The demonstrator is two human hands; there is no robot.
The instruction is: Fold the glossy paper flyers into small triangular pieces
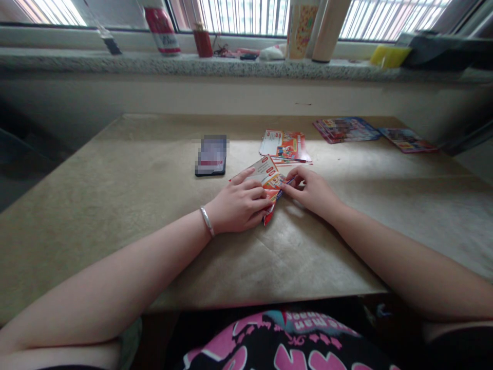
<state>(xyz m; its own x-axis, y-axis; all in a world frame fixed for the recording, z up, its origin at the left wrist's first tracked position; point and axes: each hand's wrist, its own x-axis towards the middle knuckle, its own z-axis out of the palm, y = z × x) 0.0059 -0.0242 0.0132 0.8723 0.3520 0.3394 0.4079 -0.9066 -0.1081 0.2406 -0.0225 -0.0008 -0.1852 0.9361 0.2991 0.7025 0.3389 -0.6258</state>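
Note:
A red, orange and white printed paper [265,172] lies at a slant on the table, its lower end looking folded or creased near a red tip [268,216]. My left hand [244,203], a silver bangle at its wrist, rests flat on this paper with the fingers stretched over it. On the paper's right edge, my right hand [304,187] pinches with thumb and forefinger. Just beyond both hands lies a small stack of similar printed papers [287,145]. What is under my left palm is hidden.
Left of the stack lies a dark phone [211,154] on the beige table [115,205]. Piles of colourful cards or packets [346,129] lie at the back right, with another pile [408,140] beside them. A can [164,31] and bottles stand on the windowsill [231,66].

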